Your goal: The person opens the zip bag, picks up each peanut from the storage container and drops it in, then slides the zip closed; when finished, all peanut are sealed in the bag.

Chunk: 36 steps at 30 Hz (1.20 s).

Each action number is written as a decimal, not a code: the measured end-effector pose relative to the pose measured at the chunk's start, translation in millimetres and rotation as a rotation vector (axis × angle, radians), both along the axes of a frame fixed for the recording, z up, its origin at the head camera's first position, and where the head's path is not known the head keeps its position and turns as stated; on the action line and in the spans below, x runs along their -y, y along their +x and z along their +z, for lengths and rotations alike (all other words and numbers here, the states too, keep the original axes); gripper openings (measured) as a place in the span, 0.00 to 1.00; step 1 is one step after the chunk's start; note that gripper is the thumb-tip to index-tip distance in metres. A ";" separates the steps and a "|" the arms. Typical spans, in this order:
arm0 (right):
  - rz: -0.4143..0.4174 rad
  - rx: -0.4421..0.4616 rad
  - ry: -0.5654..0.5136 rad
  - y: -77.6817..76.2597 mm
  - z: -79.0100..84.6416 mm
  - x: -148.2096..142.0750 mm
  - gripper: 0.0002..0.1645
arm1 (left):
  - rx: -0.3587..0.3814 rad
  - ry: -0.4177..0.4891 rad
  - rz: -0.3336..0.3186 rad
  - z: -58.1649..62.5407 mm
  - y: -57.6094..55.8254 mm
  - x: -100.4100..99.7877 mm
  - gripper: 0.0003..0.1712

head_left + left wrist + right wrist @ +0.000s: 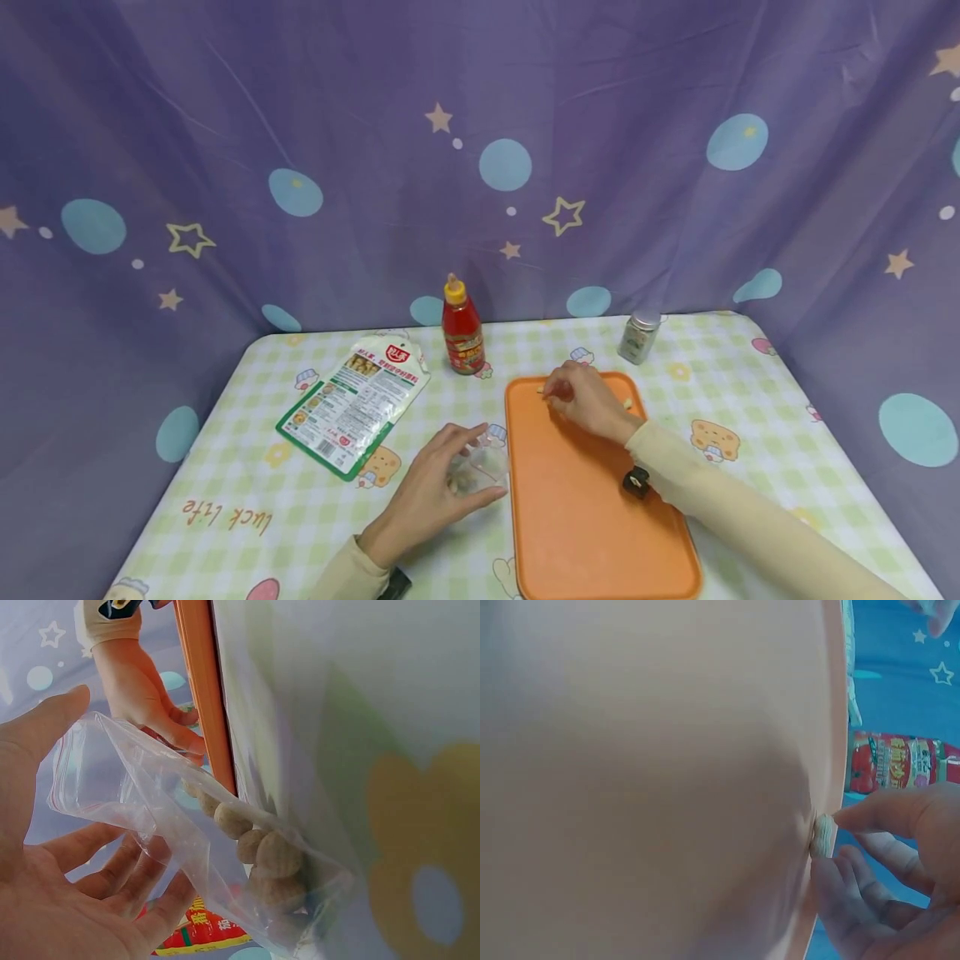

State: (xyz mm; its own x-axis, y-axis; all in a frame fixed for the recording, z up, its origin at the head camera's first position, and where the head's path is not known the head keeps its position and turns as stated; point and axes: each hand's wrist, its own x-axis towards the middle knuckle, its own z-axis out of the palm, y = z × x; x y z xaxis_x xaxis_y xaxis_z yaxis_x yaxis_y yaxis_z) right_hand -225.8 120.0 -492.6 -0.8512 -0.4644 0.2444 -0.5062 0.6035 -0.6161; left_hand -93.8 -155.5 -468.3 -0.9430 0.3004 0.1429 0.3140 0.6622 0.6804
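1 orange tray (pixel 592 525); 1 pouch (pixel 356 400); 1 red bottle (pixel 463 337); 1 clear bag (pixel 180 802) left of the tray; 1 shaker (pixel 639 337); at least 2 peanuts (pixel 823 836) at the tray's far end. Left hand (pixel 427 492): thumb and fingers parted, curved around the bag. Right hand (pixel 588 404): thumb and fingertip pinching 1 peanut.

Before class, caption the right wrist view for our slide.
Right hand pinches a peanut by the tray rim, red bottle beyond.

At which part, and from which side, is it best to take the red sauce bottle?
Best is probably round the middle of the red sauce bottle, from the person's side: it stands upright near the far edge of the table, with the curtain behind, and its body is wider than the yellow cap.
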 end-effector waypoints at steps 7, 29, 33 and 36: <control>0.000 0.020 -0.002 -6.7 -1.0 -3.4 0.09 | -0.008 -0.008 -0.002 -0.7 -0.3 0.3 0.48; 0.039 0.040 0.017 -9.6 -4.7 9.2 0.03 | -0.015 -0.011 0.000 -1.7 -0.2 0.5 0.48; 0.052 0.031 0.018 -7.1 -4.2 11.4 0.03 | -0.007 -0.009 0.002 -1.3 -0.2 0.7 0.48; 0.057 0.037 0.015 -4.8 -3.9 12.5 0.04 | -0.001 -0.010 0.003 -1.4 -0.3 0.6 0.48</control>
